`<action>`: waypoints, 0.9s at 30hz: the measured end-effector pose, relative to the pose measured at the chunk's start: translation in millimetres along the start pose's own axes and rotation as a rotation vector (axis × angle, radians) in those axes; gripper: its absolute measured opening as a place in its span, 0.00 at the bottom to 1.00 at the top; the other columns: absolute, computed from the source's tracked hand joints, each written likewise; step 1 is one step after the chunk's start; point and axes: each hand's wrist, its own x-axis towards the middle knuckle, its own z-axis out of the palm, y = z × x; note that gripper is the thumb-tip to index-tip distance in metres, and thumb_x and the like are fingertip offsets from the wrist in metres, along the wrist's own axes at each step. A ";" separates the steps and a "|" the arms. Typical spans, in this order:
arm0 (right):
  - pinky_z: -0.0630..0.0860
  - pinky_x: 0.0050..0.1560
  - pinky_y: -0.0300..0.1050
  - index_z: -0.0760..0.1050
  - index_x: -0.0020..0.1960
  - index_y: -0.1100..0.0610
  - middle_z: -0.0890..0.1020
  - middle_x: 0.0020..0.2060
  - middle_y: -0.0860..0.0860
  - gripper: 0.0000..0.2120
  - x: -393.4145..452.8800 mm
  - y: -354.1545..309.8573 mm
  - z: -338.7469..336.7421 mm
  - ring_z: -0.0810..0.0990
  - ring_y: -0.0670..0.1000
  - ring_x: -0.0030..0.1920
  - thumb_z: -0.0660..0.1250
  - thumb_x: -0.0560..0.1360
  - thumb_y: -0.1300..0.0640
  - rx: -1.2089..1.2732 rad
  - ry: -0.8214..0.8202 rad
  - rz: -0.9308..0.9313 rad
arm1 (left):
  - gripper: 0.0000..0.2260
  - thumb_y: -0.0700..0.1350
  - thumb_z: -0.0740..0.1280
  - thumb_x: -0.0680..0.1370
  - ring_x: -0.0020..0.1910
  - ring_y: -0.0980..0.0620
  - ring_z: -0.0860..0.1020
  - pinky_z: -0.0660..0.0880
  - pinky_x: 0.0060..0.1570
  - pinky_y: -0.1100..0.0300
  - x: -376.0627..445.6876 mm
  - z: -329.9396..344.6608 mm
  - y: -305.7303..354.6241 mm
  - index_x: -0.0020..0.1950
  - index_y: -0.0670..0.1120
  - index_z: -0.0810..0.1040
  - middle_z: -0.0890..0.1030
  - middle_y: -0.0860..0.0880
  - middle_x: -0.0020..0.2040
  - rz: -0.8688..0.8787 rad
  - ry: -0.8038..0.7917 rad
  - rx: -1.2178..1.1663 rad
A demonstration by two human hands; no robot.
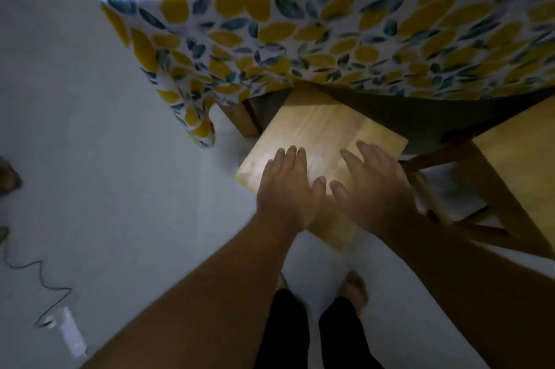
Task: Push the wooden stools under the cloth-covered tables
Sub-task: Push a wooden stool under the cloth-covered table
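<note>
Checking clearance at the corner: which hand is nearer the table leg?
Left. The left hand lies on the stool side nearest the table leg; the right hand is farther.

Dim, bluish, soft overall; pale glare patch on stool seat [318, 140], deep shadow beneath tablecloth [300, 38], wide-angle bending and blur toward edges.

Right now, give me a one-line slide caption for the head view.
Both hands, left and right, flat on a wooden stool partly under the lemon-print tablecloth.
</note>
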 end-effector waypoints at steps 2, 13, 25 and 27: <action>0.63 0.75 0.61 0.60 0.79 0.48 0.61 0.80 0.55 0.37 28.9 10.8 48.0 0.60 0.58 0.78 0.56 0.75 0.32 -0.005 0.040 -0.011 | 0.34 0.63 0.51 0.80 0.80 0.46 0.48 0.45 0.78 0.48 31.8 44.8 -22.1 0.82 0.48 0.50 0.51 0.47 0.82 -0.048 0.031 0.062; 0.60 0.73 0.63 0.66 0.78 0.51 0.66 0.77 0.58 0.37 85.5 36.0 134.2 0.62 0.61 0.77 0.63 0.73 0.36 0.157 0.397 -0.062 | 0.37 0.65 0.54 0.76 0.80 0.46 0.53 0.49 0.75 0.39 97.3 121.7 -54.6 0.81 0.49 0.55 0.56 0.47 0.81 -0.013 0.357 0.156; 0.62 0.68 0.58 0.69 0.75 0.50 0.73 0.72 0.58 0.33 207.6 35.1 93.2 0.71 0.62 0.67 0.59 0.74 0.34 0.052 0.567 0.010 | 0.36 0.69 0.56 0.73 0.73 0.41 0.60 0.60 0.68 0.43 224.7 67.5 -51.4 0.78 0.56 0.59 0.62 0.48 0.76 -0.031 0.441 0.164; 0.62 0.68 0.58 0.69 0.76 0.50 0.72 0.73 0.58 0.34 208.6 33.7 92.9 0.70 0.62 0.69 0.60 0.74 0.35 0.067 0.581 -0.002 | 0.36 0.69 0.56 0.73 0.72 0.41 0.61 0.62 0.68 0.43 224.7 65.1 -52.5 0.78 0.55 0.59 0.63 0.48 0.75 -0.043 0.440 0.169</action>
